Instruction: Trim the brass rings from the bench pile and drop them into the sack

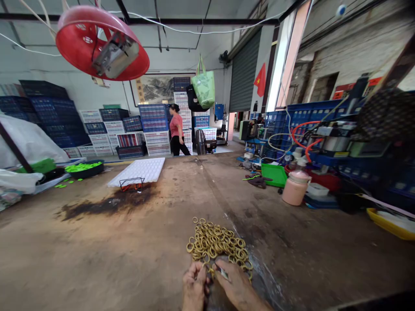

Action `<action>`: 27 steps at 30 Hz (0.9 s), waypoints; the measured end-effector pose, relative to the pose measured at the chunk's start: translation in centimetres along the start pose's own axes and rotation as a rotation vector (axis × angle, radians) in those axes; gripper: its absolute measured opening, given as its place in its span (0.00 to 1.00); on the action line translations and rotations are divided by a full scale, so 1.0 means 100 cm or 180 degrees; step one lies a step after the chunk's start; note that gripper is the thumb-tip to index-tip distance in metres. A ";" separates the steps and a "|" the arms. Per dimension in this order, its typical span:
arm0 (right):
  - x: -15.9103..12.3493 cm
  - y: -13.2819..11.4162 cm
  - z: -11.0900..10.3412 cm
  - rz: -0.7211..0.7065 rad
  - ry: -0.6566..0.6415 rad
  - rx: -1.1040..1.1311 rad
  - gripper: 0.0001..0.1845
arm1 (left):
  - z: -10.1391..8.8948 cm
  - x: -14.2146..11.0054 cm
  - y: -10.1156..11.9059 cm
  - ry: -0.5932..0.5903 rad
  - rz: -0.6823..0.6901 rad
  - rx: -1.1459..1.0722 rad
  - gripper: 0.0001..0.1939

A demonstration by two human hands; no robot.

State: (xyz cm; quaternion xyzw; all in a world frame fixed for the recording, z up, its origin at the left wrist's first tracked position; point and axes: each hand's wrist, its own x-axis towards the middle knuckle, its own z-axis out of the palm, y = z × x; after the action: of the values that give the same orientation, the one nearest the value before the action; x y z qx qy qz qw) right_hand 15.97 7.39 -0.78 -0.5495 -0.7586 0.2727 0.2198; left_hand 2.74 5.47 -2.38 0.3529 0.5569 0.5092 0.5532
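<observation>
The two hands are nearest, at the lower edge of the desk (129, 268). The left hand (194, 283) has its fingers bent together, and one ring (204, 264) shows at their tips; I cannot tell if it is firmly pinched. The right hand (234, 283) has its thumb and finger closed on a small grey-white piece (223, 274). The pile of brass-coloured rings (217, 239) lies just beyond the fingers of both hands, and the right hand hides a part of its near edge.

Farther on the left, a black bowl (84, 173) holds bright green pieces (82, 166), with several more lying beside it. On the right, a green tray (274, 174) is near a pink jug (295, 189), and a yellow tray (391, 225) contains something whitish.

A white panel (141, 169) rests behind a black wire stand (132, 183), near a dark stain on the desk. A red lamp (102, 43) hangs at the upper left. Beyond the desk, stacked crates (157, 125) stand by the wall, and a person (177, 129) in a pink top is in front of them.
</observation>
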 end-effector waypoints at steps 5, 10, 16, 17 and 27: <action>0.006 -0.001 -0.003 -0.0058 0.0059 0.0439 0.14 | 0.008 0.003 -0.009 0.0052 0.0206 -0.0054 0.23; 0.011 0.004 0.006 -0.0019 0.0007 0.0329 0.13 | 0.013 0.007 -0.016 -0.0018 0.0111 -0.0038 0.23; 0.011 0.005 0.007 -0.0103 -0.0021 0.0410 0.16 | 0.008 0.006 -0.005 -0.0463 -0.0216 -0.0321 0.26; 0.011 0.004 0.006 -0.0115 -0.0030 0.0451 0.17 | 0.008 0.007 -0.005 -0.0518 -0.0235 -0.0421 0.27; 0.010 0.004 0.005 0.0240 -0.0052 0.1609 0.09 | 0.006 -0.015 0.004 -0.0577 -0.0100 -0.0571 0.19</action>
State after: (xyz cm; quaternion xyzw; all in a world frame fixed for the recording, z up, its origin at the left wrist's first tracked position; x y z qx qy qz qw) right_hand 15.61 8.39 -1.40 -0.5027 -0.6471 0.4661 0.3337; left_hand 3.45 4.22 -1.57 0.3378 0.4623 0.5142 0.6385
